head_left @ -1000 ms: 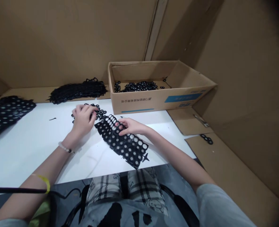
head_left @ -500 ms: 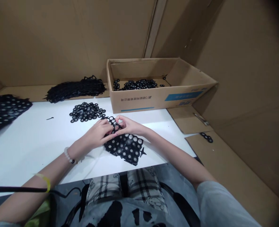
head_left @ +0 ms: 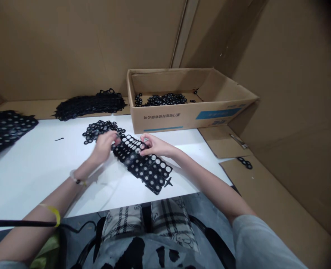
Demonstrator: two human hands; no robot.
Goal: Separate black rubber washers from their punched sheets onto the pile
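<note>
A black sheet of joined rings (head_left: 139, 163) lies slantwise on the white table in front of me, with open round holes along its far edge. My right hand (head_left: 156, 145) is at that far edge, thumb over the sheet and fingers curled behind, gripping it. Beyond the sheet's left end, my left hand (head_left: 105, 145) is beside a pile of loose black rings (head_left: 98, 127). Its fingers are bent and smeared by motion, so whatever they might hold does not show. A small star-shaped black scrap (head_left: 168, 182) lies by the sheet's right end.
An open cardboard box (head_left: 165, 121) with loose black rings inside stands at the back. A heap of black scrap webbing (head_left: 89, 105) is left of it, and more dotted black sheets (head_left: 8, 130) lie far left. Joined rings (head_left: 244, 163) rest on cardboard at right.
My left hand has moved away from my right hand, left and back toward the ring pile. More of the sheet now shows. My right hand stays near its far edge.
</note>
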